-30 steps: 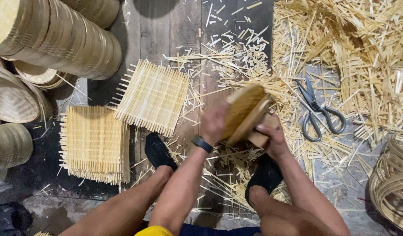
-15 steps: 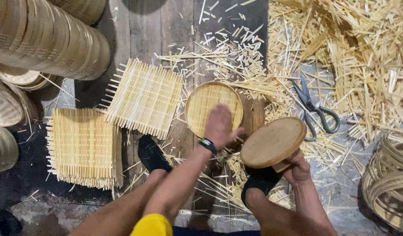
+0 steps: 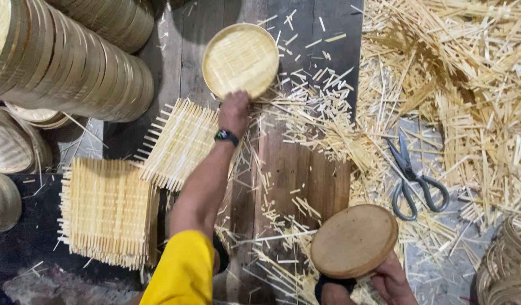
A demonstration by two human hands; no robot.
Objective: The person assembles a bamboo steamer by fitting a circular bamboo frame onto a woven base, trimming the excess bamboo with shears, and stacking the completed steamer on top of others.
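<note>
Bamboo tray (image 3: 241,59) in left hand (image 3: 234,112)

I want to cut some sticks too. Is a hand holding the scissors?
No, the scissors lie alone on the floor among bamboo strips, apart from the right hand, which holds a round wooden disc.

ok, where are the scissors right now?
Head view, right side: the grey metal scissors lie on the floor among bamboo splinters, just above the round wooden disc held by the right hand.
</note>
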